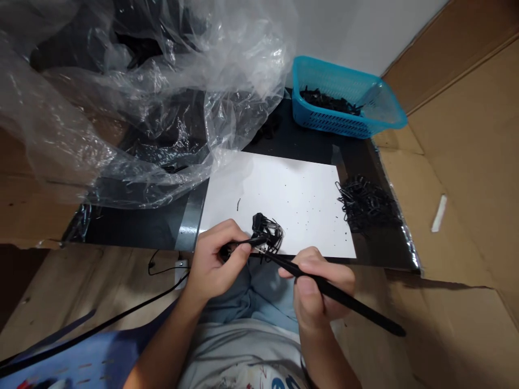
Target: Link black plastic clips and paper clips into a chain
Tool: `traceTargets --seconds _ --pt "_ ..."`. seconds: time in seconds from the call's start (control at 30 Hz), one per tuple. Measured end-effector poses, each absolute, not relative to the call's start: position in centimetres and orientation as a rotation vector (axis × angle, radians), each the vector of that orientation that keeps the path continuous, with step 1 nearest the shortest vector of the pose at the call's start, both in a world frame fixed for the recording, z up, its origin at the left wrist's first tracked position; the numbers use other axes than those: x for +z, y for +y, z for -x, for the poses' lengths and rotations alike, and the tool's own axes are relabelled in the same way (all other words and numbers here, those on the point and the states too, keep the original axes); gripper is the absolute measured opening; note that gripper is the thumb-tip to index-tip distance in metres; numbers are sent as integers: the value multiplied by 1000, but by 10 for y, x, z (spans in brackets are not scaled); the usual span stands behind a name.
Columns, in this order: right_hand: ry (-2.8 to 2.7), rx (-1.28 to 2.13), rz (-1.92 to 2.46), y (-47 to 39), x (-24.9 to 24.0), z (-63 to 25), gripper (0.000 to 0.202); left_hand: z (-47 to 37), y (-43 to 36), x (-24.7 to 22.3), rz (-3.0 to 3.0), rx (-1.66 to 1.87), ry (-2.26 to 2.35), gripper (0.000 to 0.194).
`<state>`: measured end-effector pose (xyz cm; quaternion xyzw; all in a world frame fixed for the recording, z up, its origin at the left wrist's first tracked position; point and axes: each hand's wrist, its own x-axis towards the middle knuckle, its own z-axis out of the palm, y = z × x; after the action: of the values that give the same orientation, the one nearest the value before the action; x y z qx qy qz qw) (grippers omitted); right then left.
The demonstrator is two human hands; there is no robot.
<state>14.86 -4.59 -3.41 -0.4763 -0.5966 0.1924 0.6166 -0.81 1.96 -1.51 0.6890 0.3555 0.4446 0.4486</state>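
Your left hand point(219, 259) pinches black piece point(261, 237), right hand point(313, 300) grips tweezers point(360, 307), near edge of paper point(255, 175); basket point(338, 124) well beyond; black table point(150, 224), cardboard point(466, 140) rightward.

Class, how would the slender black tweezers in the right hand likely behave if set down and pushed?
The slender black tweezers look fairly stiff: their long rear end juts straight out beyond the right hand without sagging. They are probably light, judging by the slim body. Their front narrows to fine points, so it might bend if pushed against something hard.
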Motion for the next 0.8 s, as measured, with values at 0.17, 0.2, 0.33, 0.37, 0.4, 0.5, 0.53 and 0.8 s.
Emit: traceTargets --seconds 0.17,0.2,0.33,0.37,0.4,0.5,0.53,0.8 --pt "-1375 337 1024 -41 -28 -148 19 8 20 -14 -1715 1089 895 16" --pt "-1384 328 1025 -40 -26 -148 20 8 20 -14 -1716 1088 896 16" --pt "-1372 326 1023 -39 -26 -147 20 9 20 -13 -1716 1078 891 15" --pt "-1353 337 1009 -39 -26 -146 20 9 20 -13 -1716 1075 890 16" --pt "-1333 350 989 -39 -28 -145 21 9 20 -13 -1715 1071 889 16" --pt "-1289 381 942 -38 -30 -143 21 10 21 -13 -1707 1058 880 16" --pt "-1279 388 933 -38 -31 -143 21 10 22 -13 -1705 1051 879 16" --pt "-1261 453 973 -38 -31 -143 18 10 23 -9 -1712 1019 888 19"
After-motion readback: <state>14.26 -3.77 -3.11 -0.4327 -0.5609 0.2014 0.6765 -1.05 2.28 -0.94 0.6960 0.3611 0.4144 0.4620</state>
